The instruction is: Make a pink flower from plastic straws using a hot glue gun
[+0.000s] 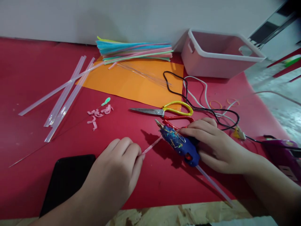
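Note:
My left hand (119,166) is closed in a pinch on a thin pink pipe cleaner (151,146), whose far end points at the glue gun. A blue glue gun (180,144), smeared with dried bits, is gripped in my right hand (216,147). Its nozzle points up and left, and a clear glue stick (213,183) sticks out of its back. My right fingers partly hide its handle. Just beyond the gun lie scissors (160,111) with one yellow and one red handle. Small curled pink pieces (100,113) and a green tip (106,101) rest left of the scissors.
Clear glue sticks (68,97) lie crossed at the left. Behind are an orange sheet (141,83), a pipe cleaner bundle (134,50) and a pink bin (209,64). A black cable (174,92) winds toward a purple power strip (279,157). A black phone (68,175) sits beside my left forearm.

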A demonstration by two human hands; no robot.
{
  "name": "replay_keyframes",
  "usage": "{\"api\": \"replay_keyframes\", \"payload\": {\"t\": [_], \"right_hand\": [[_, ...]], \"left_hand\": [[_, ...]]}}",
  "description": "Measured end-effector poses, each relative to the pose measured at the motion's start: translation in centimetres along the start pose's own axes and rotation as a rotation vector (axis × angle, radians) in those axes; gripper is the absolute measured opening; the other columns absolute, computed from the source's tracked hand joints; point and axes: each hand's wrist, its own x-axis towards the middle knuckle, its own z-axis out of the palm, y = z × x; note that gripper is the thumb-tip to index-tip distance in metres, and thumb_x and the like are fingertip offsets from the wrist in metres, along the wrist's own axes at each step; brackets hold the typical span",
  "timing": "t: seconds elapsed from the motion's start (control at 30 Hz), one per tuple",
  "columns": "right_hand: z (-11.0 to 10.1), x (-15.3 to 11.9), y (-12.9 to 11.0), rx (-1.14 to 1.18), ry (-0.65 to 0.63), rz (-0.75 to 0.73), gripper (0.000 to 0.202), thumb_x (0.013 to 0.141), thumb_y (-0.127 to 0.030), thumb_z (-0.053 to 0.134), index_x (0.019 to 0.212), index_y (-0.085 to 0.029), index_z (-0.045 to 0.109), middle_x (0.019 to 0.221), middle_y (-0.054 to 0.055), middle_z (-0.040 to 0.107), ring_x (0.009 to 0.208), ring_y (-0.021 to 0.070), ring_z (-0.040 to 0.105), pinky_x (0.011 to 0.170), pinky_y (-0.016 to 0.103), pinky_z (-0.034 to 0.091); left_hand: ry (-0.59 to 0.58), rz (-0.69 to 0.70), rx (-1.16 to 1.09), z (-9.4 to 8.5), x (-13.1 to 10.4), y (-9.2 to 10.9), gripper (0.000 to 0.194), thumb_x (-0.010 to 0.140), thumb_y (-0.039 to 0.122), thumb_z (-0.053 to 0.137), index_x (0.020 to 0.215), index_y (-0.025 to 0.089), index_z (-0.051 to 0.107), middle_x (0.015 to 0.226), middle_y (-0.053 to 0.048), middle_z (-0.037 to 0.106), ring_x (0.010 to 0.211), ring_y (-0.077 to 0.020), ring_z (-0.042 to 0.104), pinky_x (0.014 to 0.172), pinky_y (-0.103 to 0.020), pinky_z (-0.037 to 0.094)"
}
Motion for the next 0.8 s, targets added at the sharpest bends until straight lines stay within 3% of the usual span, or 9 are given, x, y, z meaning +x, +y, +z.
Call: {"api": "replay_keyframes", "payload": {"t": [0.13, 0.23, 0.5, 0.8], "right_hand": [[-1.1, -1.0, -0.1, -0.013, -0.153, 0.006, 0.057, 0.078, -0.009, 0.049, 0.132, -0.026, 0.053, 0.111, 0.009, 0.066, 0.099, 0.0229, 0.062, 0.089, 0.041, 0.043], [-1.4, -2.0, 0.0, -0.064, -0.19, 0.03, 0.06, 0.077, -0.006, 0.049, 0.133, -0.027, 0.054, 0.11, 0.009, 0.067, 0.097, 0.023, 0.062, 0.089, 0.042, 0.043], [-1.7, -2.9, 0.3, -0.159, -0.218, 0.001, 0.053, 0.092, -0.008, 0.043, 0.14, -0.029, 0.052, 0.117, 0.009, 0.065, 0.102, 0.0213, 0.06, 0.09, 0.039, 0.047], [-1.8, -3.2, -0.5, -0.196, -0.209, 0.01, 0.052, 0.09, -0.006, 0.043, 0.136, -0.026, 0.058, 0.111, 0.009, 0.068, 0.095, 0.0218, 0.062, 0.085, 0.038, 0.052]], "left_hand": [[0.043, 0.066, -0.002, 0.2, 0.2, -0.8, 0.02, 0.096, 0.016, 0.048, 0.098, 0.014, 0.068, 0.084, -0.008, 0.065, 0.079, -0.0227, 0.058, 0.074, -0.039, 0.049], [0.049, 0.113, -0.036, 0.5, 0.2, -1.2, 0.026, 0.096, 0.014, 0.048, 0.113, 0.015, 0.068, 0.088, -0.008, 0.066, 0.08, -0.0217, 0.059, 0.074, -0.038, 0.049], [0.092, 0.199, 0.083, 1.0, 0.1, -1.0, 0.03, 0.098, 0.017, 0.045, 0.11, 0.017, 0.073, 0.078, -0.005, 0.064, 0.067, -0.0163, 0.053, 0.063, -0.031, 0.045], [0.101, 0.297, 0.185, 1.3, 0.1, -0.6, 0.034, 0.091, 0.01, 0.047, 0.114, 0.009, 0.072, 0.072, -0.007, 0.061, 0.061, -0.0224, 0.052, 0.052, -0.037, 0.041]]}}
